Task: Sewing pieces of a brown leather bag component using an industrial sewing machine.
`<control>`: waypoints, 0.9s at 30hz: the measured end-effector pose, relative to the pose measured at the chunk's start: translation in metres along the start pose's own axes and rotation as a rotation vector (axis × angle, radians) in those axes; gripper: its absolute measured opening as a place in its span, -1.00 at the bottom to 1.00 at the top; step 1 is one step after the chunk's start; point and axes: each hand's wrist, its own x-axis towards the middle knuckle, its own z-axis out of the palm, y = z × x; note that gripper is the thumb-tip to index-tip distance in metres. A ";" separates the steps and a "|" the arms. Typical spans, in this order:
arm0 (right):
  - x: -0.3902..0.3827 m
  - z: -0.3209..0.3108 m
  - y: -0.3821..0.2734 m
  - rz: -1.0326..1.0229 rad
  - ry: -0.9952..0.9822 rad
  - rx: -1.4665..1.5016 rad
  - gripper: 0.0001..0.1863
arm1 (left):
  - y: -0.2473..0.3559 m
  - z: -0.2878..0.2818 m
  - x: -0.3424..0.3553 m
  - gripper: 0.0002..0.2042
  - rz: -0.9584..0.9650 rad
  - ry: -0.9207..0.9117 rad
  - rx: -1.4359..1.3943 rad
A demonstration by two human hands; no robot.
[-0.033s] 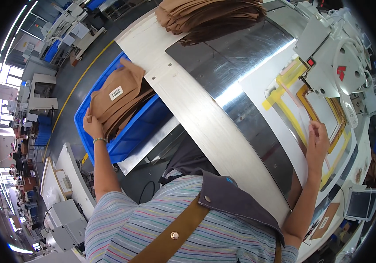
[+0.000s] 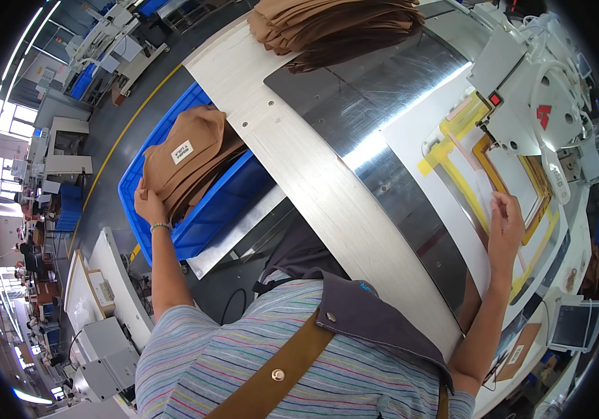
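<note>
A blue plastic bin (image 2: 134, 209) holds stacked brown fabric pieces (image 2: 205, 178), the top one with a white label (image 2: 179, 152). My left hand (image 2: 150, 203) grips the near left edge of these pieces at the bin's side. At right, my right hand (image 2: 505, 230) has its fingers closed over a clear sheet in the sewing template, beside a gold-yellow frame (image 2: 543, 188) and yellow tape strips (image 2: 453, 174); what exactly they pinch is too small to make out. The white machine head (image 2: 523, 112) stands just beyond that hand.
More folded brown pieces (image 2: 331, 24) lie at the far end of the white worktable (image 2: 292, 167), on a steel plate (image 2: 327, 105). A screen (image 2: 568, 325) sits at lower right. Other machines (image 2: 107, 349) and a grey floor with a yellow line (image 2: 125, 122) are on the left.
The far end of the top brown piece, raised toward the table edge earlier, now lies lower over the stack. Both my hands are almost in the same places.
</note>
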 end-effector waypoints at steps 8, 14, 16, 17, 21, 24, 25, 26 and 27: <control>-0.006 -0.010 0.012 0.096 0.021 0.042 -0.84 | 0.102 0.068 -0.015 -0.45 0.091 0.193 0.571; 0.014 -0.057 0.016 0.200 0.190 0.260 -0.86 | 0.249 0.160 -0.032 -0.62 0.639 -0.159 -0.095; 0.030 -0.074 0.022 0.188 0.215 0.253 -0.80 | 0.315 0.181 -0.066 -0.67 0.406 -0.525 -0.504; 0.038 -0.083 0.028 0.212 0.183 0.212 -0.76 | 0.341 0.192 -0.086 -0.68 0.437 -0.653 -0.610; 0.062 -0.097 0.039 0.344 0.021 0.018 -0.73 | 0.431 0.219 -0.170 -0.61 0.840 -1.104 -0.671; 0.065 -0.077 0.085 0.224 -0.113 -0.056 -0.81 | 0.486 0.223 -0.231 -0.54 1.213 -1.265 -0.564; 0.064 -0.067 0.091 0.235 -0.096 -0.062 -0.81 | 0.499 0.224 -0.247 -0.54 1.229 -1.270 -0.579; 0.066 -0.057 0.095 0.245 -0.128 -0.049 -0.81 | 0.512 0.224 -0.261 -0.50 1.355 -1.249 -0.499; 0.069 -0.050 0.098 0.254 -0.162 -0.034 -0.81 | 0.522 0.226 -0.270 -0.45 1.477 -1.223 -0.415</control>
